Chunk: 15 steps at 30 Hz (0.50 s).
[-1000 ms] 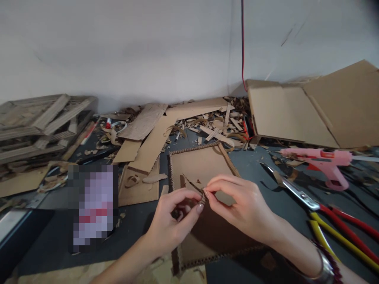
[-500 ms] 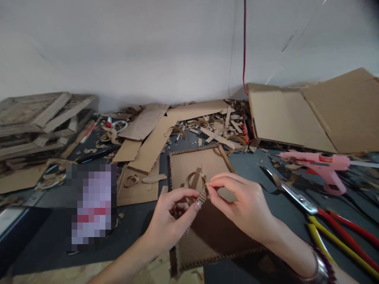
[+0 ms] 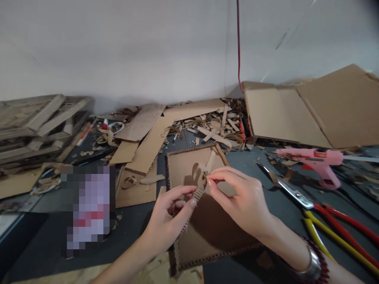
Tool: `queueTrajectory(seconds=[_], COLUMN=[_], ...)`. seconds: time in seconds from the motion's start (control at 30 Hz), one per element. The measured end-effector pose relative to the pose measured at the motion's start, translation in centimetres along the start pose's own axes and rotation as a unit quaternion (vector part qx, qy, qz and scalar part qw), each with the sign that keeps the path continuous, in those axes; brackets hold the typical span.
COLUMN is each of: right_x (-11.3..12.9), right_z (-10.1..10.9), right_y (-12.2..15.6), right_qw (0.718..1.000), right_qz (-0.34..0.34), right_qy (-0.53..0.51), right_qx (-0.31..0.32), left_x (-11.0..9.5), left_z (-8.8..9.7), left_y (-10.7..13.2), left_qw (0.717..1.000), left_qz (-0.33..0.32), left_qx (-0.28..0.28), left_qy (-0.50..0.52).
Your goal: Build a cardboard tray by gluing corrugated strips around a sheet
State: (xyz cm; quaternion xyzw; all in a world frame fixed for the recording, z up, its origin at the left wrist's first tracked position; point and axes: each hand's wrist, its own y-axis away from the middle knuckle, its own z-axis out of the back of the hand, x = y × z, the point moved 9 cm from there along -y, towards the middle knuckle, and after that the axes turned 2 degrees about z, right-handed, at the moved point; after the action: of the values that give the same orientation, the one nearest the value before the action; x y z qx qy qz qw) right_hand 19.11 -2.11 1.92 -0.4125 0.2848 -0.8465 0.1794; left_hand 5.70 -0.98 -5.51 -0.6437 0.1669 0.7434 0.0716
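Between my left thumb and fingers is a narrow corrugated cardboard strip (image 3: 199, 192), its ribs exposed on one side. My left hand (image 3: 170, 215) is closed on its lower part. My right hand (image 3: 238, 193) pinches at the strip's upper end, where a thin paper layer curls away. What exactly the right fingertips hold is partly hidden. Both hands are over a shallow cardboard tray (image 3: 219, 244) with a raised corrugated rim, which lies on the dark table. A shadow of the hands falls inside it.
Scissors (image 3: 299, 197) with red and yellow handles and a pink glue gun (image 3: 322, 157) lie on the right. Cardboard scraps (image 3: 210, 130) pile up behind the tray. Folded cardboard (image 3: 290, 114) leans at the back right; cardboard frames (image 3: 44, 126) are stacked left. A blurred-out object (image 3: 91, 209) lies nearer.
The held strip has turned, so more of its ribbed face and a pale upper end now show. The hands keep their grip nearly in place. The whole view has shifted slightly.
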Motion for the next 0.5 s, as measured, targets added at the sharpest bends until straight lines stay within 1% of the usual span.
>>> queueTrajectory(seconds=[0.1, 0.17, 0.23, 0.37, 0.43, 0.5], right_x=[-0.3, -0.7, -0.6, 0.4, 0.5, 0.4], right_z=[0.3, 0.2, -0.3, -1.4, -1.7, -1.9], right_y=[-0.1, -0.2, -0.2, -0.1, 0.0, 0.0], right_qw=[1.000, 0.999, 0.999, 0.996, 0.993, 0.989], right_qz=[-0.019, -0.038, -0.030, 0.025, 0.026, 0.012], right_qy=[-0.013, -0.019, -0.020, -0.027, -0.042, -0.064], right_qx=[-0.006, 0.004, 0.029, 0.085, 0.109, 0.133], left_x=[-0.5, -0.6, -0.4, -0.1, -0.4, -0.9], left_z=[0.5, 0.5, 0.3, 0.5, 0.6, 0.6], left_y=[0.1, 0.1, 0.1, 0.2, 0.2, 0.3], left_qw=[0.999, 0.999, 0.999, 0.999, 0.998, 0.998], left_qz=[-0.014, -0.018, -0.017, -0.023, -0.038, -0.061], left_qx=[-0.027, -0.024, -0.010, -0.008, -0.013, -0.012], left_qy=[0.022, 0.033, 0.039, 0.048, 0.040, 0.026])
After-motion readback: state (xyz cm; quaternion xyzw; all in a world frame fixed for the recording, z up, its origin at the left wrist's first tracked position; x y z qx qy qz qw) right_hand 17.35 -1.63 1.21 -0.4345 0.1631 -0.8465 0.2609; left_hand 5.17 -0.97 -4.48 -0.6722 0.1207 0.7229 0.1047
